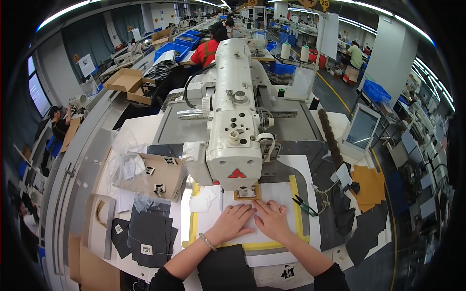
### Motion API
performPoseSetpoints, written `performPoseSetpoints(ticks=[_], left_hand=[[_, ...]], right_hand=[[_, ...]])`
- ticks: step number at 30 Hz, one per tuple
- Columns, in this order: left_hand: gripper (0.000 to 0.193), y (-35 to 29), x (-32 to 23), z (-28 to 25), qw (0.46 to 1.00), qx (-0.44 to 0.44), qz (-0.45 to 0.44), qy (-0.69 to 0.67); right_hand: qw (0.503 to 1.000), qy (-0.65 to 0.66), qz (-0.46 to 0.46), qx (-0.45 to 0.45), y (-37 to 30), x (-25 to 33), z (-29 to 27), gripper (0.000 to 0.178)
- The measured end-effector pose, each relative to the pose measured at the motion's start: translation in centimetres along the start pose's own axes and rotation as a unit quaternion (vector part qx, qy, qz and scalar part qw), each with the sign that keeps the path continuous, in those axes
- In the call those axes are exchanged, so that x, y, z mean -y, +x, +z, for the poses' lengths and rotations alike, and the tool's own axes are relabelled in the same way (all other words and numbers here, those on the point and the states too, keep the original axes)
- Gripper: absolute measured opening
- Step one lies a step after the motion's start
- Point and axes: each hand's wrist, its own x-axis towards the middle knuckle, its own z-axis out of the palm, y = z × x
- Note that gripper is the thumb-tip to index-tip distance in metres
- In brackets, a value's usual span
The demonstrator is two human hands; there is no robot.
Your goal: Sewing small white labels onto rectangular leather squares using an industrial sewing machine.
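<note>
My left hand (232, 224) lies flat on a white sheet (279, 237) edged with yellow tape (293, 194), its fingers stretched toward the presser frame. Beside it my right hand (273, 221) is also flat, fingertips at the front edge of the small yellowish presser frame (239, 198). A pale label (246, 192) shows inside that frame, under the head of a large white sewing machine (233, 131). What lies beneath my fingers is hidden. To the right of my right hand are green-handled thread snips (307, 206). A dark fabric panel (225, 269) lies below my left wrist.
On the left stand an open cardboard box (170, 183) with small labels, a narrow tray (108, 233) and a stack of dark panels (150, 230). At right are a control screen (361, 127), orange fabric (367, 186) and dark scraps (370, 230). Other people work farther off.
</note>
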Motion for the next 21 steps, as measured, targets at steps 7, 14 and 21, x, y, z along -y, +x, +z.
performPoseSetpoints(ticks=[7, 14, 21], left_hand=[[0.061, 0.5, -0.5, 0.3, 0.998, -0.061, 0.017, 0.031], [0.051, 0.2, -1.5, -0.9, 1.000, -0.004, 0.021, 0.001], [0.063, 0.1, -1.3, 0.7, 0.996, -0.083, -0.006, 0.039]], right_hand=[[0.999, -0.023, 0.026, -0.034, -0.2, -0.4, 0.3, 0.047], [1.000, 0.001, -0.023, -0.007, 0.2, -1.2, 0.1, 0.050], [0.998, -0.040, -0.051, -0.021, 0.4, -1.0, 0.6, 0.047]])
